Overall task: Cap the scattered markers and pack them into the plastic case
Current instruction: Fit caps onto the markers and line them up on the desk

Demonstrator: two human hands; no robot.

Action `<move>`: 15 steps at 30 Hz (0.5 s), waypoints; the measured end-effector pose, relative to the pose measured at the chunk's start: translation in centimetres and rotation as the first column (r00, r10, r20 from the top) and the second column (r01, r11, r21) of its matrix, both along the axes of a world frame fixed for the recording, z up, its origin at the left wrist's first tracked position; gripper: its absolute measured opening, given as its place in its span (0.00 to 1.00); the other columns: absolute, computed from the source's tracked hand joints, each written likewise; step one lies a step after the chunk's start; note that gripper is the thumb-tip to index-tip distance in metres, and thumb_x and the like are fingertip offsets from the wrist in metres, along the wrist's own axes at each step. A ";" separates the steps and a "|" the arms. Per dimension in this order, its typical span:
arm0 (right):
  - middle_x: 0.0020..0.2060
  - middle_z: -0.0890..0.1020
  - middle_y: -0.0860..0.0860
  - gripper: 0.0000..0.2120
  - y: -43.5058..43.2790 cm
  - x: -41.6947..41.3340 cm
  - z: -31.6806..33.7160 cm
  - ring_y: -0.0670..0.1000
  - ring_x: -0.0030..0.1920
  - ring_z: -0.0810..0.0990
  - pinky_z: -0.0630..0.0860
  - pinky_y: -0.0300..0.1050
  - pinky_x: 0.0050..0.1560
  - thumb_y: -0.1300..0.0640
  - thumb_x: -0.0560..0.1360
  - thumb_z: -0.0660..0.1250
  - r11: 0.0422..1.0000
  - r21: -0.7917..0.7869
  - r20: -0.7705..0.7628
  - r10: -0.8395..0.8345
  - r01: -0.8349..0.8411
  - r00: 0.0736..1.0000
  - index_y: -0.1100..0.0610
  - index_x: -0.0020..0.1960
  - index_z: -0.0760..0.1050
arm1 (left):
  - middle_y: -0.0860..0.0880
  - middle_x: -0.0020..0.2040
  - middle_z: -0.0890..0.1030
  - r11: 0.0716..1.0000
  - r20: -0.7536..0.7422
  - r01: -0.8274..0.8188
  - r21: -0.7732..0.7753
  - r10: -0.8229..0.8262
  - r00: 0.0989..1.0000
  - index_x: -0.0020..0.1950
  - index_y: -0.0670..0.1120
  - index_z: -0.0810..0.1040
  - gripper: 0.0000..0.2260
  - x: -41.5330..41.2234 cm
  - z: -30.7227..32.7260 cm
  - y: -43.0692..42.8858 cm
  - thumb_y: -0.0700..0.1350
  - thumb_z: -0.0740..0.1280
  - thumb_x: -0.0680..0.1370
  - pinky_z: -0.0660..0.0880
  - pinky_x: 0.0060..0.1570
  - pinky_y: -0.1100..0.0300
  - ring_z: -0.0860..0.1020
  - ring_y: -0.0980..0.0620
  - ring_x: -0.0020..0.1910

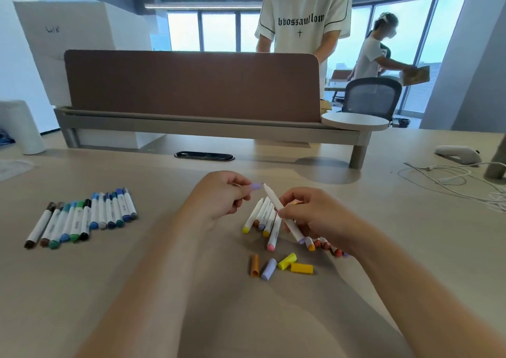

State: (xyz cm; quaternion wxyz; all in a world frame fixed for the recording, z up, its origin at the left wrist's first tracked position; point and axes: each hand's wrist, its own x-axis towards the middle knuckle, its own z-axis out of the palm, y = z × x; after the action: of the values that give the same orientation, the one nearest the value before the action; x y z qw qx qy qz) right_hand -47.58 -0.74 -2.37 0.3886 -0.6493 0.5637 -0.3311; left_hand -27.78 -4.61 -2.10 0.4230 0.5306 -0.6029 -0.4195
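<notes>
Between both hands, over the desk [164,261]: lilac cap [256,186] pinched in left hand [219,196] fingertips, just beside the bare tip of the white marker [273,203], not seated. Right hand [309,215] grips that marker by its lower barrel, tip pointing 11 o'clock. Marker pile [258,212] lies directly under the grip, with four loose caps [301,268] at its 6 o'clock. Capped marker row [85,218] sits at 9 o'clock, well apart. Forearms converge from the bottom corners.

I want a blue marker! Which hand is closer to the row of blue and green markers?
Left. The left hand, pinching a purple cap, is to the right of the row; the right hand, holding a marker, is farther right.
</notes>
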 end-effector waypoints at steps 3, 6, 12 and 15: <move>0.29 0.80 0.46 0.02 0.1 0.1 0.1 0.44 0.28 0.76 0.74 0.39 0.31 0.55 0.76 0.69 1.000 -0.023 -0.039 0.020 -0.021 0.999 0.51 0.48 0.81 | 0.47 0.37 0.80 1.000 -0.043 -0.025 0.016 0.026 0.999 0.48 0.43 0.83 0.03 0.0 -0.2 -0.2 0.40 0.73 0.75 0.70 0.31 0.62 0.72 0.51 0.34; 0.35 0.80 0.47 0.03 0.1 0.1 0.1 0.45 0.34 0.78 0.74 0.40 0.36 0.54 0.76 0.69 0.999 -0.040 -0.094 0.018 -0.022 0.995 0.50 0.49 0.81 | 0.47 0.37 0.80 1.000 -0.072 -0.010 0.021 0.012 0.997 0.49 0.42 0.83 0.04 0.1 -0.4 -0.4 0.37 0.69 0.77 0.69 0.30 0.62 0.71 0.52 0.33; 0.43 0.82 0.49 0.05 -0.2 -0.1 0.0 0.47 0.41 0.79 0.76 0.39 0.40 0.53 0.75 0.70 0.999 -0.039 -0.148 0.026 -0.032 0.989 0.49 0.50 0.82 | 0.42 0.40 0.81 0.999 0.039 0.045 -0.016 -0.044 0.998 0.47 0.45 0.84 0.06 -0.2 -0.2 0.0 0.38 0.67 0.78 0.70 0.34 0.60 0.70 0.51 0.35; 0.41 0.82 0.46 0.05 -0.3 -0.2 0.0 0.44 0.38 0.78 0.74 0.37 0.40 0.51 0.75 0.71 0.996 -0.073 -0.200 0.041 -0.057 0.979 0.48 0.50 0.83 | 0.42 0.39 0.80 0.996 0.044 0.090 -0.023 -0.089 0.995 0.46 0.44 0.83 0.09 -0.6 -0.2 0.1 0.37 0.63 0.80 0.69 0.32 0.61 0.70 0.52 0.34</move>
State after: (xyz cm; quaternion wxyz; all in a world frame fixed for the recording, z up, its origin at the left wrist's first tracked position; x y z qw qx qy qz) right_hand -47.82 -1.09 -2.37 0.3130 -0.7074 0.5700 -0.2770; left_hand -28.35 -4.50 -2.33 0.3973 0.5066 -0.6402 -0.4191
